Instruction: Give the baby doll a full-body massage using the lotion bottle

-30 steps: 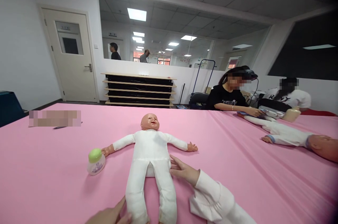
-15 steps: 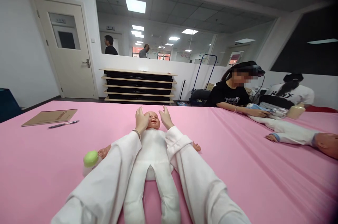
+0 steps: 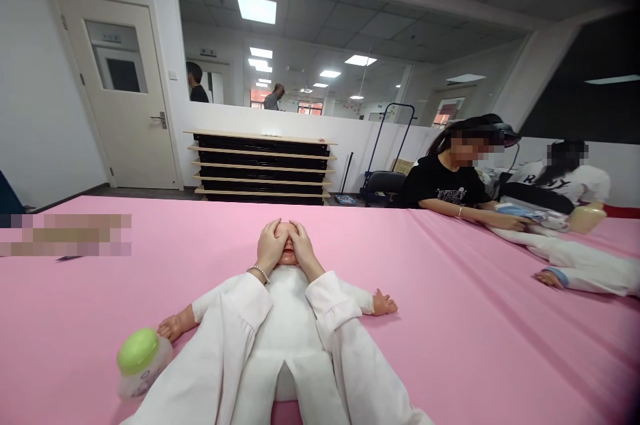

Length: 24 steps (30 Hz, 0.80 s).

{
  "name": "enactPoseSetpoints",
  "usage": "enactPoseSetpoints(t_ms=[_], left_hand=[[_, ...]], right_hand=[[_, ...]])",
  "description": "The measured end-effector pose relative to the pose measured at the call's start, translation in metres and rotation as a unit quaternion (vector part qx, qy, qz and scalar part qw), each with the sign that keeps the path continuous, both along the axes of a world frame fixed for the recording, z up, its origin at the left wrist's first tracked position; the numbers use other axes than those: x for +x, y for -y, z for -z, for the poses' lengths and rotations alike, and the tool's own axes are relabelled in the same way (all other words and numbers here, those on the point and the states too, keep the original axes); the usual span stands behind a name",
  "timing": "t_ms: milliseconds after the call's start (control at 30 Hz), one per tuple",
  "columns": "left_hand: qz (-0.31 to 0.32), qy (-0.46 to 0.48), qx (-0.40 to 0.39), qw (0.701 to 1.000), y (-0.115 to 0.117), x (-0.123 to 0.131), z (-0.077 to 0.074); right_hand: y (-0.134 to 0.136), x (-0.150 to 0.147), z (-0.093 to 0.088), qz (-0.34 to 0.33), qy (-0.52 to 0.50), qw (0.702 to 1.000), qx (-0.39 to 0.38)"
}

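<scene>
A baby doll [image 3: 287, 318] in a white cloth suit lies on its back, legs towards me and arms spread out. My left hand [image 3: 271, 245] cups the left side of its head, fingers wrapped over the top. On the opposite side my right hand [image 3: 303, 253] holds the head in the same way. Both thumbs rest on the upper face, so forehead and eyes are mostly hidden; the doll's mouth shows below them. A bottle with a green lid [image 3: 143, 361] stands by the doll's hand at left, close to my sleeve.
Pink cloth [image 3: 450, 345] covers the table. At right a person in a black shirt [image 3: 445, 178] handles another white-suited doll [image 3: 590, 258], near a yellowish bottle [image 3: 586, 217]. A blurred-out patch [image 3: 65, 235] lies at left. Stacked shelving [image 3: 260, 168] stands beyond the far edge.
My right hand has closed in from beside the doll's head onto it, and both thumbs have come over the upper face. The view has shifted, showing the doll's arms more fully.
</scene>
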<state>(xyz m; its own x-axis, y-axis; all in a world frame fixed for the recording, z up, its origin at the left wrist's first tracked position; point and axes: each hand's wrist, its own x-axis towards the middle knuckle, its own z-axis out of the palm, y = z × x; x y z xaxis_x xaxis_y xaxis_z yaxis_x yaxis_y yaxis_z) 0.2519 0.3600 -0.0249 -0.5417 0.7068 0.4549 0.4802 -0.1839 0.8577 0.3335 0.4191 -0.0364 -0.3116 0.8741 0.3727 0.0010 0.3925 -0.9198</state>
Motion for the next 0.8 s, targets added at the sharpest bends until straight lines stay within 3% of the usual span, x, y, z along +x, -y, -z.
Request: enactPoseSetpoints(t_ms=[133,467,667,800], left_hand=[[0.013,0.023,-0.004,1.0,-0.0015,-0.0017,-0.0019],[0.016,0.059,-0.013,0.998,-0.0018,-0.0034,-0.0027],[0.03,0.037,0.011,0.999,0.0006,-0.0056,-0.0006],[0.031,0.037,0.017,0.999,-0.0005,-0.0065,0.0009]], right_hand=[[0.0059,-0.0005,-0.0062,0.035,0.026,0.999,0.0],[0.0083,-0.0011,-0.0078,0.047,0.003,0.997,-0.058],[0.0093,0.0014,-0.0015,0.036,0.028,0.998,0.048],[0.0087,0.0025,0.0,0.03,0.035,0.997,0.068]])
